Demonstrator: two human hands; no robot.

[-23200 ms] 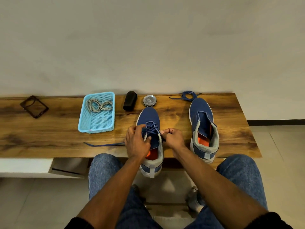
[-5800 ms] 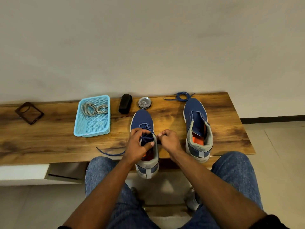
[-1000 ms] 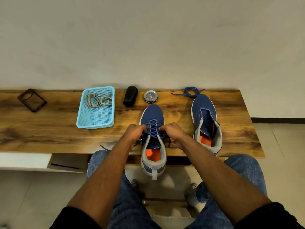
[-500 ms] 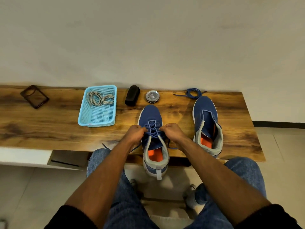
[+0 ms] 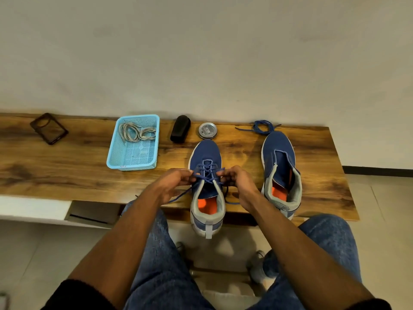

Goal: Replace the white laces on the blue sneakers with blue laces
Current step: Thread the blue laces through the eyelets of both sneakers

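Two blue sneakers stand on the wooden bench (image 5: 67, 175). The left sneaker (image 5: 206, 153) has a blue lace (image 5: 207, 173) crossed through its eyelets, and its heel overhangs the bench's front edge. My left hand (image 5: 178, 182) pinches one lace end at the shoe's left side. My right hand (image 5: 237, 180) pinches the other end at its right side. Loose lace tails hang below both hands. The right sneaker (image 5: 279, 162) has no lace in it. A second blue lace (image 5: 262, 127) lies coiled behind its toe. The white laces (image 5: 136, 132) lie in a light blue basket (image 5: 131, 162).
A black oblong object (image 5: 180, 128) and a round metal tin (image 5: 207, 130) sit at the back of the bench, behind the left sneaker. A dark phone case (image 5: 49, 128) lies far left. My knees in jeans are below the bench's front edge.
Both hands have stayed at the top eyelets of the left sneaker, with the lace ends now drawn out sideways. The view has shifted slightly.
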